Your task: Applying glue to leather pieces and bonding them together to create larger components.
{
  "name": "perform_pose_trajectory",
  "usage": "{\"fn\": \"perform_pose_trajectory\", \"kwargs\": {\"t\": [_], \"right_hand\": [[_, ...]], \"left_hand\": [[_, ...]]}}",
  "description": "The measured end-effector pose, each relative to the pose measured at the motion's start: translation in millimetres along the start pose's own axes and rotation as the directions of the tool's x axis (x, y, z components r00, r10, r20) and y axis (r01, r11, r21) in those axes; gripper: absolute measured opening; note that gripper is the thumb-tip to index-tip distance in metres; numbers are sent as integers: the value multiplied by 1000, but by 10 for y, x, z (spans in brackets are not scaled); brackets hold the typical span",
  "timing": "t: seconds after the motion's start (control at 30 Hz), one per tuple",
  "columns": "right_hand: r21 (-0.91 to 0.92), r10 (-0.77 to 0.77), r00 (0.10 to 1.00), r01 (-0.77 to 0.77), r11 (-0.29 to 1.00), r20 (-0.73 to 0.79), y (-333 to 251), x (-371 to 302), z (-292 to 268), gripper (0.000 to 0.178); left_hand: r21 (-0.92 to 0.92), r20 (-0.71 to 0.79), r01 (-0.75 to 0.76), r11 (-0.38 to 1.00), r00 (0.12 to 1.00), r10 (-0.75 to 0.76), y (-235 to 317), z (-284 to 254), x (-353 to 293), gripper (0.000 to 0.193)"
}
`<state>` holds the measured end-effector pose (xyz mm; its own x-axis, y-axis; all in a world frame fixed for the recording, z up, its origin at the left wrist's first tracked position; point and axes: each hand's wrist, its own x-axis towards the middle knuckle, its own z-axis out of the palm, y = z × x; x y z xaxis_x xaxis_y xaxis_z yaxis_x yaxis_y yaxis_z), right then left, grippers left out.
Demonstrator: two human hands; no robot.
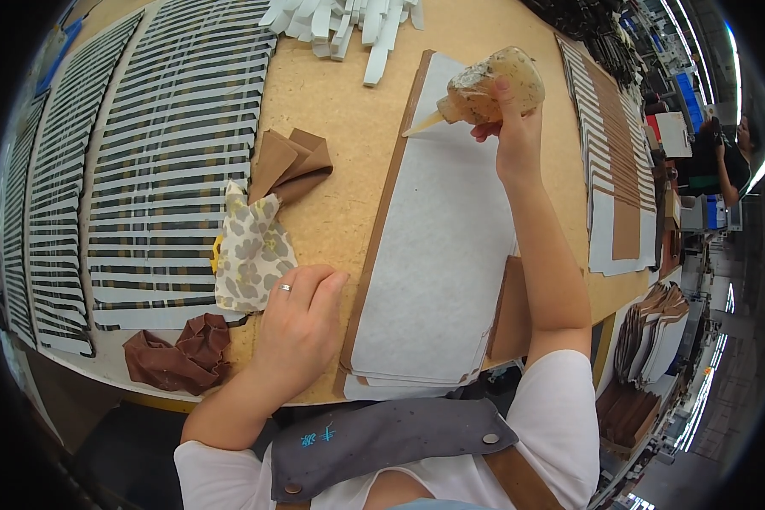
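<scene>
My right hand grips a squeeze glue bottle, translucent, stained and tilted on its side. Its tapered nozzle points left, with the tip at the brown edging along a long panel. That panel's pale grey-white face tops a stack of similar pieces in front of me. To the left of the stack, my left hand rests on the table, fingers curled in and fingertips hidden; no object shows in it. Just beyond it lies a leaf-patterned cloth, near a folded brown piece.
Rows of striped strips cover the table's left side. A crumpled reddish-brown cloth lies at the near left edge. White strips pile at the back. More striped and brown pieces lie at right. Another person is farther right.
</scene>
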<state>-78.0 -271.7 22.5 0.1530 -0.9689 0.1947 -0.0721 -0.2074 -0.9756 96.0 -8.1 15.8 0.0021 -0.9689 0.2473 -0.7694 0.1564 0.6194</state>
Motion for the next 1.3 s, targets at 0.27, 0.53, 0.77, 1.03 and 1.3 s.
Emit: {"fn": "perform_pose_trajectory", "kwargs": {"t": [0.27, 0.53, 0.77, 1.03, 1.3], "right_hand": [[-17, 73, 996, -72, 997, 59, -18, -179, -41, 50], [16, 104, 991, -106, 994, 81, -42, -440, -6, 48], [44, 131, 985, -136, 990, 110, -94, -680, -19, 46], [37, 158, 982, -163, 986, 104, -179, -956, 45, 46], [40, 203, 969, -210, 977, 139, -228, -1204, 44, 43]], "left_hand": [[6, -16, 2, 1000, 1000, -1, -6, -27, 15, 33], [-18, -35, 29, 999, 999, -29, -40, -25, -11, 33], [-17, -53, 45, 999, 998, -46, -16, -43, 16, 24], [5, -60, 51, 999, 997, -51, -34, -21, 12, 22], [23, -65, 40, 999, 997, -39, -39, -15, 15, 26]]}}
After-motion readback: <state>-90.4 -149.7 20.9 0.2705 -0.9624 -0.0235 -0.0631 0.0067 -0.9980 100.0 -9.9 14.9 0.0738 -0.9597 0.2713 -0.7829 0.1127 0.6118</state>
